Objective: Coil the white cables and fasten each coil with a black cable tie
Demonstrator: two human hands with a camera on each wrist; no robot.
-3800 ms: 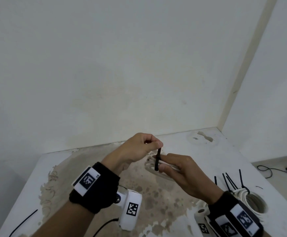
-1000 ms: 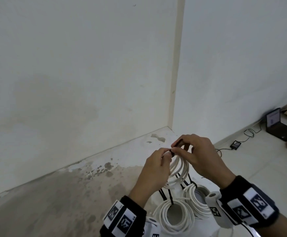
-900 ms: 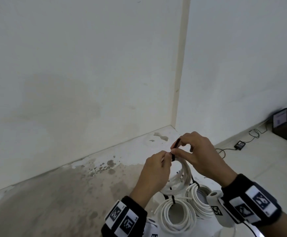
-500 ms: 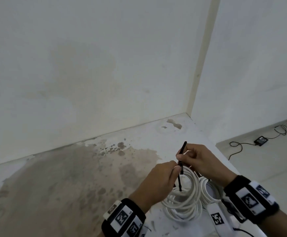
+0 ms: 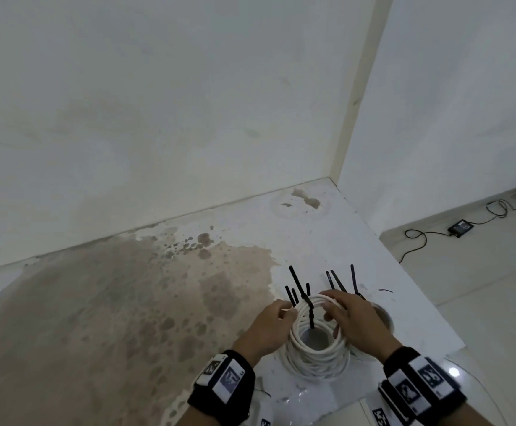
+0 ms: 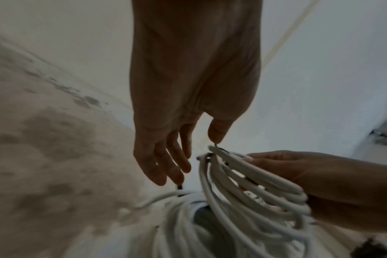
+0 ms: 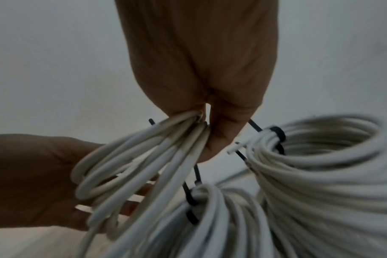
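In the head view a white cable coil (image 5: 315,352) lies on top of a stack of coils near the table's right edge, with a black cable tie (image 5: 308,309) round its far side. My right hand (image 5: 330,312) pinches the coil's strands (image 7: 166,157) between thumb and fingers (image 7: 204,125). My left hand (image 5: 287,315) is at the coil's left side. In the left wrist view its fingers (image 6: 172,171) hang straight and relaxed, and only the thumb tip touches the coil (image 6: 243,183).
More tied coils (image 7: 320,174) sit under and right of the held one, with black tie tails (image 5: 338,281) sticking up. The white table (image 5: 296,235) has a large brown stain (image 5: 127,318). Walls meet behind it. A black adapter (image 5: 461,226) with its cord lies on the floor.
The hands were up, tightening the tie on the coil, with my right hand on its tail. Now the coil is down on the stack and the tail is let go.
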